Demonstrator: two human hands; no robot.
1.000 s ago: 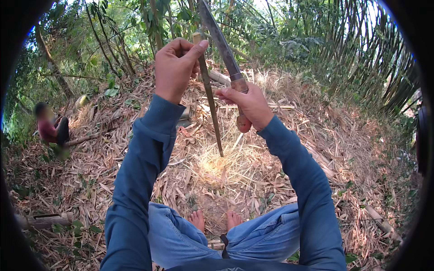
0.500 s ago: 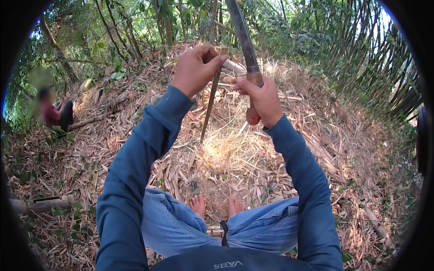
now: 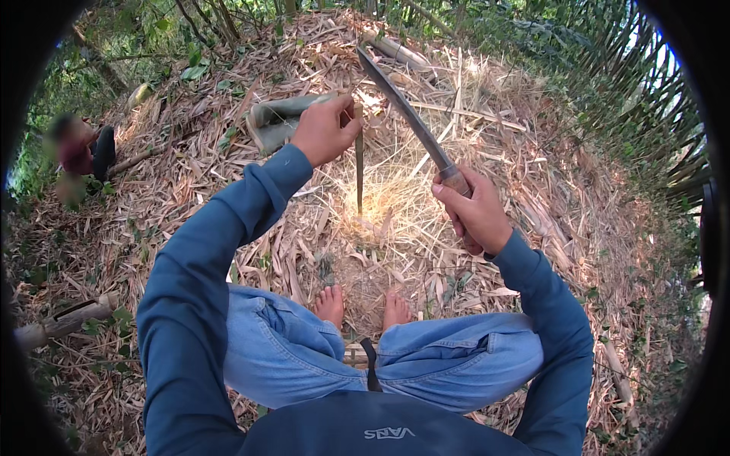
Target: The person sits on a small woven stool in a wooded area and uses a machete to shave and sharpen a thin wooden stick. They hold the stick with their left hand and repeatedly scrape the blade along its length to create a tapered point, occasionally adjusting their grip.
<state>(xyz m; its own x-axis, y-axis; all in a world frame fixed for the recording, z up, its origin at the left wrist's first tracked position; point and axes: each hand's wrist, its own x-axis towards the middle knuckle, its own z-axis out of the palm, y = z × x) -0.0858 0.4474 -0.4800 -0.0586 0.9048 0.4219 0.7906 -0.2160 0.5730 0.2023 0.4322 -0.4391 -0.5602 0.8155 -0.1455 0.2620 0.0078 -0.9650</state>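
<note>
My left hand (image 3: 325,131) is closed on the upper end of a thin bamboo strip (image 3: 360,167). The strip hangs nearly straight down over a loose heap of pale shavings (image 3: 388,205); whether its lower tip touches the heap I cannot tell. To the right, my right hand (image 3: 480,209) grips the wooden handle of a machete (image 3: 411,118). Its long dark blade slants up to the far left, its point beyond the top of the strip. Blade and strip are apart.
Olive-grey rubber boots (image 3: 277,121) lie behind my left hand. A cut bamboo pole (image 3: 399,52) lies farther off, another thick piece (image 3: 65,323) at the left. A person (image 3: 76,148) sits at the far left. Dry leaves cover the ground around my bare feet (image 3: 331,305).
My right hand has moved right and nearer with the machete, whose blade now leans left. The bamboo strip has swung closer to vertical. The view has tipped downward, baring the boots.
</note>
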